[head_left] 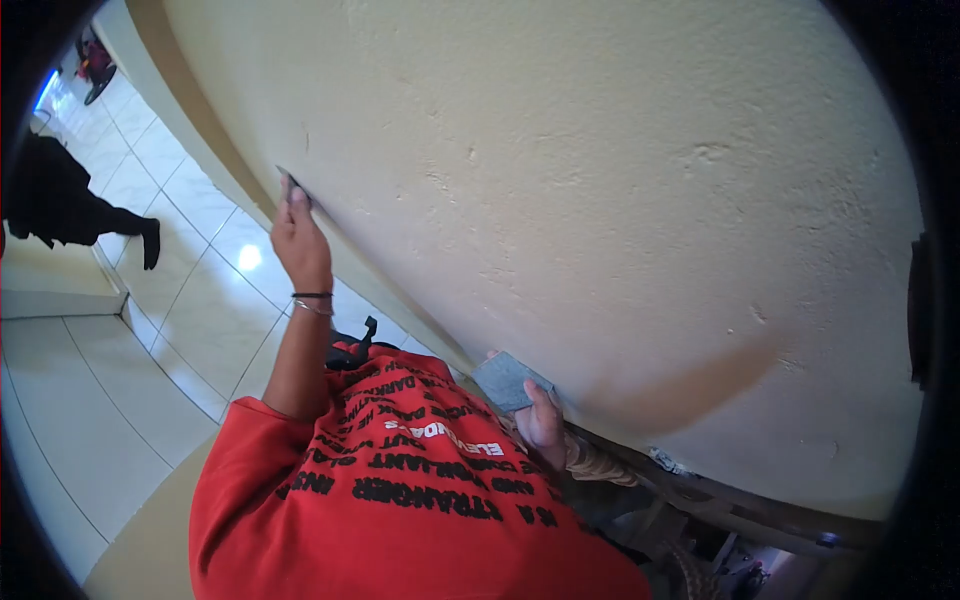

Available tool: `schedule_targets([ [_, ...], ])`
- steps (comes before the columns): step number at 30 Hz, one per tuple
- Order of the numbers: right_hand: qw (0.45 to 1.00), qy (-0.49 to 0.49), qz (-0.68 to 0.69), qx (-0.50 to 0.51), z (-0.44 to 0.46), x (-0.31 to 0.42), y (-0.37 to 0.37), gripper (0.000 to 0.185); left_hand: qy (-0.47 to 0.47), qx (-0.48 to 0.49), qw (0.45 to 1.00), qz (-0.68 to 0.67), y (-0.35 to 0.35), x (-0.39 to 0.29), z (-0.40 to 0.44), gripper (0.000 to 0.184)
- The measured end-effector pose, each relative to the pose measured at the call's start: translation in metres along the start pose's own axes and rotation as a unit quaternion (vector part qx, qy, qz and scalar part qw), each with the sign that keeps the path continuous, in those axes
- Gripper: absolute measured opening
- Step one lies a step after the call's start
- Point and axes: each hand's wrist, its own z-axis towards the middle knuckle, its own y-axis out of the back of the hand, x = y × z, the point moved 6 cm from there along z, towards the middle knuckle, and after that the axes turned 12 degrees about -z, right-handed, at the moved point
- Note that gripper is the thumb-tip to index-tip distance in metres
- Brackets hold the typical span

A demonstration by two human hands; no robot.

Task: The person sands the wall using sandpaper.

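The left hand pinches a thin dark tool beside the wall; contact is unclear. The right hand grips a flat grey plate, thumb uppermost, before the torso. Beyond lie pale floor tiles.

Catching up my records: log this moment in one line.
left hand: grips thin tool | right hand: holds grey flat piece | wall: rough patches | tool-wall contact: unclear

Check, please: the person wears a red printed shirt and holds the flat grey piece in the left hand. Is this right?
Not quite: the head view shows the flat grey piece in the right hand, not the left hand. The red printed shirt is correct.
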Motion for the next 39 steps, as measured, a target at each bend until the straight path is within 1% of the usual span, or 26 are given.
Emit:
schedule_targets([
  [2, 1.000, 0.010, 0.018, -0.009, 0.001, -0.001, 0.001, 0.041, -0.012, 0.001, 1.000, 0.000, 0.001, -0.009, 0.018, 0.038],
  [3, 0.999, 0.003, 0.007, -0.036, -0.003, -0.010, 0.009, 0.040, -0.028, 0.008, 0.999, -0.026, 0.003, -0.008, 0.027, 0.037],
  [4, 0.998, -0.007, -0.003, -0.066, -0.005, -0.017, 0.018, 0.038, -0.019, 0.007, 1.000, -0.021, 0.002, -0.007, 0.029, 0.036],
  [6, 0.996, -0.011, -0.023, -0.081, -0.004, -0.033, 0.031, 0.037, -0.062, 0.023, 0.990, 0.122, 0.000, -0.013, 0.013, 0.037],
  [8, 0.995, -0.018, -0.042, -0.094, -0.001, -0.035, 0.029, 0.037, -0.077, 0.042, 0.985, 0.146, -0.008, -0.015, -0.020, 0.037],
  [10, 0.995, -0.026, -0.009, -0.096, 0.010, -0.025, 0.004, 0.037, -0.067, 0.058, 0.985, 0.147, -0.004, -0.003, -0.025, 0.037],
  [12, 0.996, -0.019, 0.017, -0.085, 0.019, -0.020, -0.012, 0.037, -0.053, 0.047, 0.994, 0.079, 0.000, -0.002, -0.012, 0.037],
  [13, 0.996, -0.012, 0.038, -0.074, 0.021, -0.020, -0.019, 0.037, -0.074, 0.036, 0.996, 0.028, -0.001, -0.006, 0.004, 0.037],
  [14, 0.997, -0.014, 0.041, -0.070, 0.020, -0.024, -0.019, 0.037, -0.076, 0.035, 0.996, 0.032, -0.004, -0.011, 0.017, 0.037],
  [16, 0.995, -0.025, 0.024, -0.095, 0.018, -0.026, -0.010, 0.038, -0.093, 0.028, 0.993, 0.068, -0.004, -0.027, 0.039, 0.037],
  [17, 0.996, -0.005, 0.004, -0.086, 0.018, -0.022, -0.012, 0.039, -0.068, 0.016, 0.995, 0.076, -0.003, -0.025, 0.039, 0.036],
  [18, 0.997, -0.004, 0.004, -0.077, 0.023, -0.025, -0.014, 0.039, -0.102, 0.025, 0.983, 0.150, -0.006, -0.034, 0.027, 0.035],
  [20, 0.997, 0.001, 0.042, -0.063, 0.032, -0.032, -0.014, 0.039, -0.089, 0.068, 0.976, 0.186, -0.005, -0.022, -0.005, 0.036],
  [22, 0.998, -0.006, 0.027, -0.052, 0.047, -0.026, -0.031, 0.039, -0.105, 0.105, 0.972, 0.182, -0.006, -0.013, -0.025, 0.037],
  [23, 0.999, -0.012, 0.014, -0.044, 0.052, -0.022, -0.039, 0.039, -0.156, 0.109, 0.964, 0.186, -0.006, -0.015, -0.022, 0.038],
  [24, 0.999, -0.013, 0.011, -0.041, 0.055, -0.020, -0.040, 0.039, -0.156, 0.104, 0.965, 0.185, -0.008, -0.017, -0.014, 0.038],
  [26, 0.999, -0.011, -0.011, -0.031, 0.057, -0.018, -0.045, 0.039, -0.100, 0.065, 0.981, 0.151, -0.005, -0.022, 0.015, 0.037],
  [27, 0.999, -0.012, -0.011, -0.027, 0.059, -0.021, -0.044, 0.039, -0.103, 0.059, 0.986, 0.121, -0.005, -0.023, 0.029, 0.037],
  [28, 0.999, -0.015, -0.010, -0.042, 0.059, -0.025, -0.038, 0.039, -0.105, 0.056, 0.985, 0.121, -0.005, -0.027, 0.032, 0.037],
  [30, 0.998, -0.019, -0.008, -0.056, 0.056, -0.028, -0.032, 0.039, -0.026, 0.052, 0.988, 0.144, -0.006, -0.031, 0.029, 0.037],
  [31, 0.999, -0.016, -0.014, -0.045, 0.058, -0.029, -0.032, 0.040, -0.075, 0.076, 0.980, 0.169, -0.006, -0.029, 0.017, 0.037],
  [32, 0.999, -0.014, -0.020, -0.032, 0.061, -0.031, -0.035, 0.041, -0.093, 0.090, 0.975, 0.183, -0.004, -0.017, 0.005, 0.036],
  [34, 1.000, -0.016, -0.018, -0.015, 0.073, -0.041, -0.039, 0.042, -0.084, 0.128, 0.978, 0.140, -0.004, -0.012, -0.013, 0.035],
  [36, 0.999, -0.029, -0.024, 0.004, 0.082, -0.041, -0.052, 0.043, -0.081, 0.119, 0.979, 0.144, 0.005, -0.012, 0.003, 0.034],
  [38, 0.994, -0.060, -0.045, 0.077, 0.093, -0.026, -0.083, 0.044, -0.080, 0.107, 0.980, 0.147, 0.011, -0.018, 0.028, 0.034],
  [39, 0.993, -0.066, -0.048, 0.086, 0.097, -0.022, -0.090, 0.044, -0.089, 0.098, 0.980, 0.151, 0.010, -0.027, 0.038, 0.033],
])
